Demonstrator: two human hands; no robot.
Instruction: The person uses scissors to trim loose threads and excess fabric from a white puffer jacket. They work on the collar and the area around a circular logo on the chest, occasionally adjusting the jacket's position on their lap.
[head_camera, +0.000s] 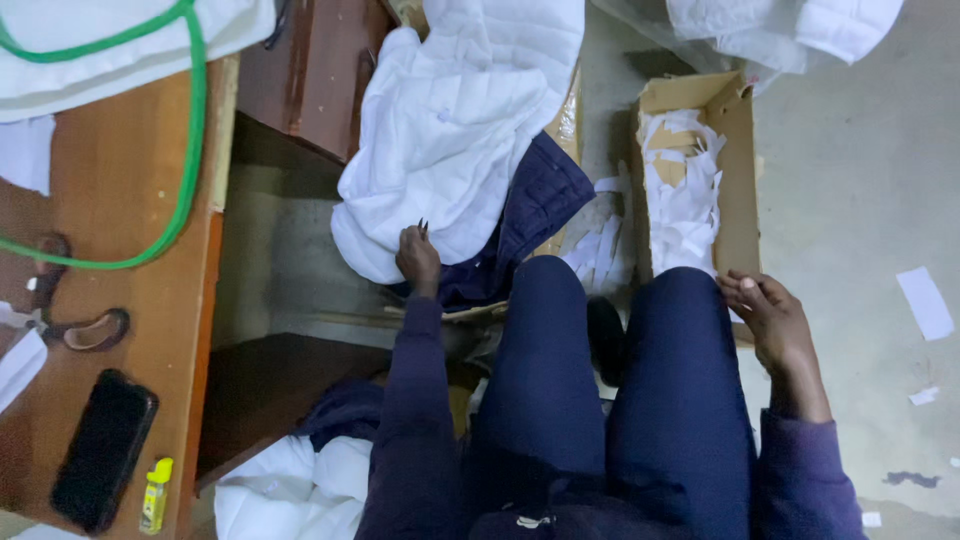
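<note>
Left hand (417, 258) closed around a small dark pointed tool (423, 229), resting on quilted white fabric (450, 130) heaped over navy cloth (535, 200), right hand (770, 315) loose, fingers curled, empty, touching the knee beside a cardboard box (742, 150) of white paper strips (680, 190), wooden surface (110, 200) at left carrying scissors (70, 325), black phone (103, 450), green cord (185, 150).

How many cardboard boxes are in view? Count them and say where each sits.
2. One open box of paper strips sits on the floor beyond the right knee. Another box lies under the white garment, mostly hidden. More may be covered.
</note>
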